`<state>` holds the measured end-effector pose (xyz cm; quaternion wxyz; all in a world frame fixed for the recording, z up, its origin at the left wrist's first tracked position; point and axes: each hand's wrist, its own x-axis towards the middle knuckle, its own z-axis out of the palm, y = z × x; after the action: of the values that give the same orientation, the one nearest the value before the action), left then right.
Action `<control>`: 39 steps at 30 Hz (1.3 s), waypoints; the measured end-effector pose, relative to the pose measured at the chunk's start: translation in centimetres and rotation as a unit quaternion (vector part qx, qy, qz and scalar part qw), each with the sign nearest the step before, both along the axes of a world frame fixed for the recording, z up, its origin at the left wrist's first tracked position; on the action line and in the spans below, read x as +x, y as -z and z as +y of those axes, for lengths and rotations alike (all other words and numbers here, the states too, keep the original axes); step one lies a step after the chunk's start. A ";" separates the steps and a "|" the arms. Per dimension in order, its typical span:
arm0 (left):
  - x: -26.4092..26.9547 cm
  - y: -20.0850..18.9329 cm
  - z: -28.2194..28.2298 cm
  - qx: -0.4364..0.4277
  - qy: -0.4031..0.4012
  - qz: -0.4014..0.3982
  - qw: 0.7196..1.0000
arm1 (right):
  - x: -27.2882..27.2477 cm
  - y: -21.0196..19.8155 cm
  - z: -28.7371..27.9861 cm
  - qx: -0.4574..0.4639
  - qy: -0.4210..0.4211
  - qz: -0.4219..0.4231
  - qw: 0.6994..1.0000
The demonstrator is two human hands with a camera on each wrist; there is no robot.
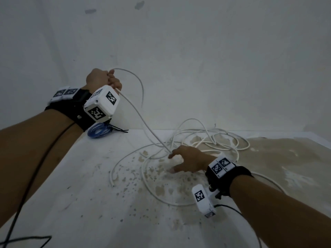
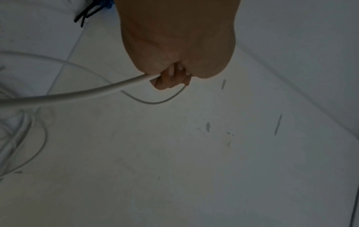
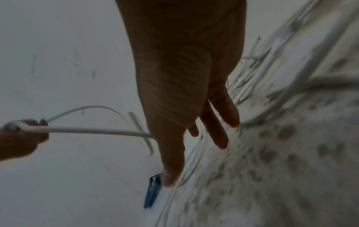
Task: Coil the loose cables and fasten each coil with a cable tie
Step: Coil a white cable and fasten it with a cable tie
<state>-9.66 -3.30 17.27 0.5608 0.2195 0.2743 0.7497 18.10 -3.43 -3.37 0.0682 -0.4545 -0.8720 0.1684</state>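
My left hand is raised in front of the wall and grips a white cable in its fist; a short free end arcs out above it. From the fist the cable runs taut, down and to the right, to my right hand. That hand hovers low over the table with straight, spread fingers; the cable meets it near the index finger, and the contact is hidden. The rest lies in loose tangled loops behind and around the right hand.
A blue cable coil with a black tie round it lies at the table's back left, also in the right wrist view. The white table is stained brown on the right. Black camera wires hang from my wrists. A wall stands close behind.
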 end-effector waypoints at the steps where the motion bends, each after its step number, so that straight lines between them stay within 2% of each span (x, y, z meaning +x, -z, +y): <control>1: 0.1 0.2 0.1 -0.002 0.002 -0.016 1.000 | -0.7 0.1 -0.7 -0.047 0.009 0.091 0.995; 2: 0.4 0.5 0.1 0.000 0.006 -0.030 1.000 | -1.6 0.1 -1.2 -0.105 0.026 0.198 0.974; 3: 0.8 0.6 0.0 0.012 0.010 -0.042 0.999 | -2.3 -0.2 -1.4 -0.169 0.056 0.306 0.935; 4: 1.1 0.9 -0.1 0.030 0.012 -0.054 0.998 | -2.9 -0.8 -1.4 -0.249 0.088 0.410 0.873; 6: 1.6 1.5 -0.3 0.037 0.006 -0.062 0.997 | -3.7 -2.6 -1.2 -0.410 0.114 0.582 0.693; 7: 1.9 1.9 -0.3 0.031 0.006 -0.062 0.998 | -3.9 -3.7 -1.0 -0.452 0.104 0.640 0.612; 8: 2.2 2.7 -0.3 0.025 0.011 -0.059 0.998 | -3.9 -5.0 -0.7 -0.465 0.094 0.682 0.556; 9: 2.5 3.4 -0.3 0.015 0.016 -0.052 0.998 | -4.0 -6.4 -0.7 -0.461 0.089 0.712 0.522; 10: 3.0 4.3 -0.3 0.009 0.026 -0.041 0.999 | -4.0 -7.8 -0.8 -0.450 0.089 0.727 0.510; 11: 3.4 5.1 -0.4 0.004 0.038 -0.030 0.999 | -4.0 -8.8 -1.0 -0.436 0.104 0.724 0.525; 12: 3.8 5.8 -0.6 0.000 0.046 -0.020 0.999 | -4.1 -9.4 -1.1 -0.422 0.133 0.696 0.566; 14: 4.4 6.8 -0.8 -0.005 0.055 -0.024 0.998 | -4.6 -9.1 -1.4 -0.396 0.198 0.571 0.692; 15: 4.7 7.1 -0.8 -0.004 0.056 -0.038 0.998 | -5.1 -8.4 -1.4 -0.396 0.214 0.511 0.732; 16: 4.9 7.2 -0.8 -0.003 0.053 -0.053 0.997 | -5.6 -7.6 -1.6 -0.414 0.218 0.481 0.742; 17: 5.3 7.4 -0.8 -0.001 0.050 -0.064 0.997 | -6.1 -6.6 -1.6 -0.441 0.219 0.478 0.727; 20: 6.6 7.8 -1.2 -0.003 0.044 -0.060 0.997 | -7.2 -4.6 -0.9 -0.474 0.220 0.552 0.650; 21: 6.8 8.1 -1.4 -0.010 0.042 -0.052 0.998 | -7.3 -4.3 -0.5 -0.453 0.228 0.578 0.640; 24: 6.6 9.3 -1.8 -0.051 0.019 0.003 0.999 | -6.9 -4.5 0.3 -0.386 0.244 0.619 0.639; 26: 5.7 10.0 -1.7 -0.089 -0.030 0.081 0.992 | -5.7 -5.1 0.7 -0.368 0.243 0.654 0.615; 28: 4.6 10.6 -1.5 -0.123 -0.083 0.176 0.973 | -3.8 -5.5 1.4 -0.343 0.261 0.676 0.598; 29: 4.0 10.8 -1.4 -0.138 -0.099 0.211 0.963 | -2.8 -5.7 1.9 -0.324 0.282 0.675 0.599; 31: 2.6 11.4 -1.2 -0.164 -0.107 0.256 0.947 | -0.9 -5.7 2.6 -0.274 0.318 0.658 0.626; 36: 0.9 11.8 -0.1 -0.215 -0.053 0.299 0.928 | 3.5 -5.5 2.4 -0.199 0.318 0.562 0.737; 39: 1.2 10.5 0.7 -0.236 -0.028 0.354 0.905 | 5.3 -4.1 3.0 -0.155 0.343 0.517 0.769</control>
<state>-8.45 -2.61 6.76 0.4409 0.3234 0.6298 0.5517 23.37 -0.40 0.68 0.4905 -0.5718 -0.4536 0.4762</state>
